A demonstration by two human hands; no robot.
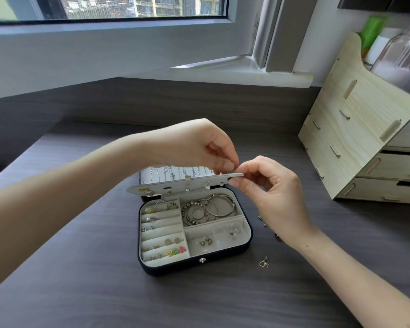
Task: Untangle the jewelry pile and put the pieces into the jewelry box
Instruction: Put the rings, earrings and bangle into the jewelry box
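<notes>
The task looks nearly finished; the jewelry box (pixel 194 266) lies open about the middle of the tabletop (pixel 81 256), and its compartments are already sorted; bangles (pixel 220 205) and a beaded bracelet (pixel 191 213) fill the far right compartment, rings and studs sit in the padded rolls on the left, coloured heart studs (pixel 174 252) line the near roll, and chains hang in rows on the raised lid (pixel 175 172). No tangled heap is visible anywhere, so the untangling seems done. The step in hand appears to be fixing an earring to the earring panel (pixel 175 187), the pale flap held level above the compartments; the right hand (pixel 270 192) pinches the panel's right end between thumb and forefinger, the other fingers loosely curled; the left hand (pixel 199 143) reaches over the box, thumb and forefinger closed tightly on a small stud (pixel 232 167) at the panel's far edge, though it is too tiny to identify with certainty. What is left lies on the tabletop just right of the box: a gold earring (pixel 264 262) towards the near edge, and a few small loose pieces (pixel 260 218) beside the right wrist, one partly hidden by it. A wooden drawer organizer (pixel 355 129) stands at the far right corner.
</notes>
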